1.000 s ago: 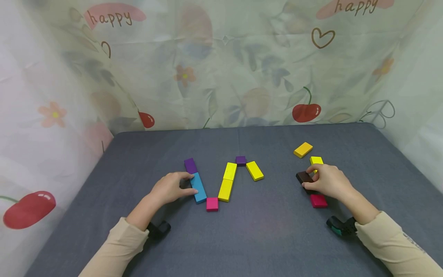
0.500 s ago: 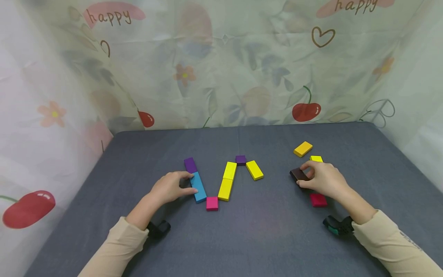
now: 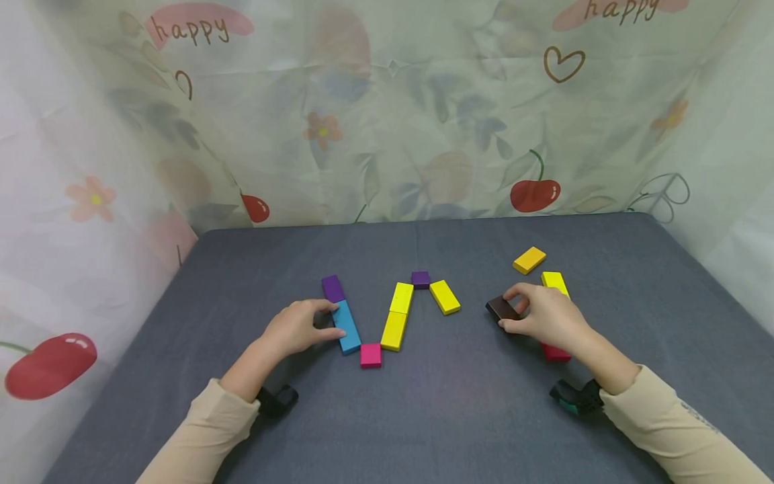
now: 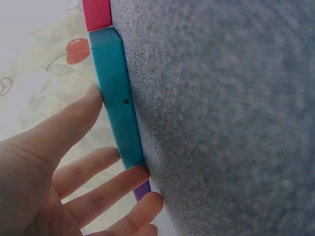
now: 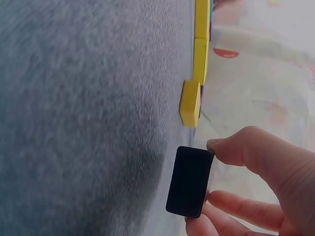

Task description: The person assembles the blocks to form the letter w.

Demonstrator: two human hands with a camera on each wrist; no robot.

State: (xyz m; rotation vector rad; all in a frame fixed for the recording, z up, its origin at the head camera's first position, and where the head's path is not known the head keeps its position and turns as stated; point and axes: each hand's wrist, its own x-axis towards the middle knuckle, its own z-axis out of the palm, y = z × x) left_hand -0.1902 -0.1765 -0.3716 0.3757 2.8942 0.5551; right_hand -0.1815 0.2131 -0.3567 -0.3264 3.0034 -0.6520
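In the head view my left hand [image 3: 297, 327] rests thumb and fingertips on a blue block [image 3: 347, 329] lying on the cloth. The left wrist view shows the thumb by one edge of that blue block [image 4: 112, 83] and fingers at its purple end, loosely extended. A purple block [image 3: 332, 288] and a pink block [image 3: 371, 356] adjoin its two ends. My right hand [image 3: 551, 316] pinches a dark brown block [image 3: 500, 308] between thumb and fingers. Seen from the right wrist, this block [image 5: 190, 182] appears held just off the cloth, one broad face toward the camera.
Two yellow blocks [image 3: 397, 316] form a slanted line, followed by a small purple block [image 3: 420, 280] and a tilted yellow block [image 3: 445, 298]. On the right lie an orange-yellow block [image 3: 529, 260], another yellow block [image 3: 554, 281] and a partly hidden red block [image 3: 555, 353]. Grey cloth [image 3: 417, 423] covers the table.
My right hand has moved left with the dark brown block, away from the yellow and red blocks on the right. My left hand has stayed on the blue block.
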